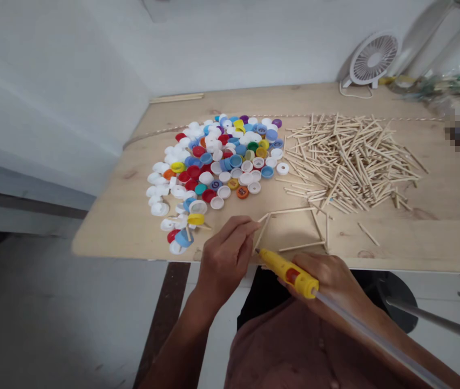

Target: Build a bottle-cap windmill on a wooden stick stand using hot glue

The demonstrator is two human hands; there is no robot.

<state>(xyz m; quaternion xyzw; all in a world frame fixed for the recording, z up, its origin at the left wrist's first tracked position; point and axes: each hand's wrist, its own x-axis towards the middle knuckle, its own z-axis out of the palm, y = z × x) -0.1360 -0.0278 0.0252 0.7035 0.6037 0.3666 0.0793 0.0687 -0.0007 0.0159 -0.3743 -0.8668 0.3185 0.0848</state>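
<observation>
A yellow glue gun with a long clear glue stick in its back is held in my right hand, its dark tip pointing left. Close to that tip, my left hand pinches the left end of a thin wooden stick. Several sticks form an angular outline on the table, including a top stick, a slanted stick at the right and a bottom stick. The outline lies just in front of my hands, near the table edge.
Colourful bottle caps are heaped at the left centre of the wooden table. A pile of wooden sticks spreads to their right. At the back stand a white fan and plastic bags. One loose stick lies at right.
</observation>
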